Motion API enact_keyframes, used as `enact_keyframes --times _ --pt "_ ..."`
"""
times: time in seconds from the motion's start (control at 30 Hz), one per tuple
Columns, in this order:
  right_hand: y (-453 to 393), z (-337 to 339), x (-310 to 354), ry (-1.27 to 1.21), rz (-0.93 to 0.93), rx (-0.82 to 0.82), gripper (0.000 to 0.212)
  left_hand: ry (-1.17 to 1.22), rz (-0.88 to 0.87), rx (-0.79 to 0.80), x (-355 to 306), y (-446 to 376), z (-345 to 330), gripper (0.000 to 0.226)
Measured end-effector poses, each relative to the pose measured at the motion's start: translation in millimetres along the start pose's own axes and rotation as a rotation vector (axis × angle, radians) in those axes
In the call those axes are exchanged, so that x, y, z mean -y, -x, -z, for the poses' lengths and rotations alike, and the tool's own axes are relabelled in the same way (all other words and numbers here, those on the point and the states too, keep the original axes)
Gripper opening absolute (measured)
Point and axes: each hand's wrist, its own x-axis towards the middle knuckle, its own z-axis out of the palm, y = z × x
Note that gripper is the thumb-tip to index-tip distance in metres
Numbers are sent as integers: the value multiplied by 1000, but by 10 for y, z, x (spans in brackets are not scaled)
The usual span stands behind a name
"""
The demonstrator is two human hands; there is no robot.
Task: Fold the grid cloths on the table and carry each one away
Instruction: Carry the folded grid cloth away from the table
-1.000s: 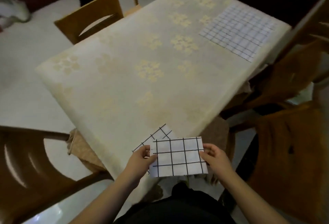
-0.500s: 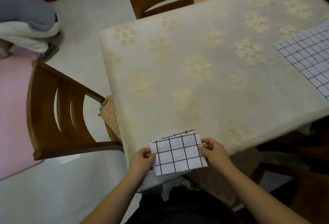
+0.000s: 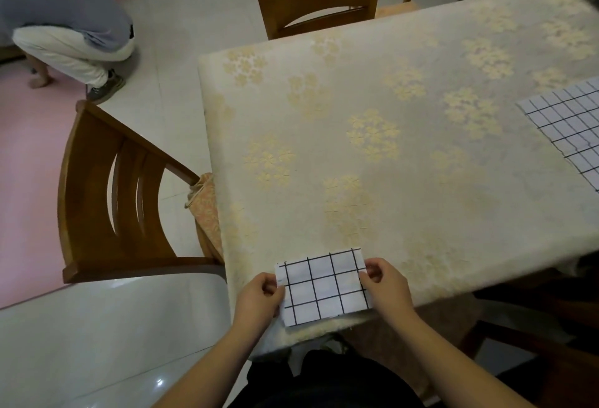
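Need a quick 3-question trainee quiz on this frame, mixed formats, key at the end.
1. True or false: the folded grid cloth is held at its two short edges, one by the left hand and one by the right hand.
2. Where is the unfolded grid cloth?
A. On the wooden chair
B. Flat on the table at the right edge of the view
C. On the floor
3. Fill in: the held cloth is over the table's ____ edge, the one closest to the person.

Key: 1 true; 2 B; 3 near
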Motion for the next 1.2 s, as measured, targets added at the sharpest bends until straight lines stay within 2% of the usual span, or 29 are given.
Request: enact_keyframes --times 0.07,0.17,0.2,0.27,0.37,0.43,0.57,0.7,0.83,1.03,1.2 --pt "14 -15 -26 31 25 -29 24 -46 -19 -30 -2 14 -7 14" --pt "59 -23 -54 72 93 -129 26 -132 -109 -180 -10 63 -6 28" --pt "79 -30 -54 99 137 -166 27 -187 -190 -237 -7 80 -19 28" --pt "120 -83 -46 183 297 -212 31 -358 -478 -299 19 98 -72 25" --pt "139 -273 -34 397 554 -203 43 -631 -858 -188 152 38 -245 45" --pt "117 -389 -20 551 612 -154 51 -801 -935 -101 231 -10 -357 59" --pt "33 -487 -10 752 577 -3 63 -925 -809 9 217 -50 -477 66" --pt "-38 -463 -95 819 505 88 66 -964 -726 70 195 -77 -498 69" --pt "-90 -419 -129 840 503 104 67 -999 -676 105 263 -99 -423 75" --pt "-162 -249 -265 887 449 98 71 -1062 -596 115 368 -147 -112 97" --pt "-193 -233 -301 907 470 96 75 -1102 -563 177 378 -188 -69 104"
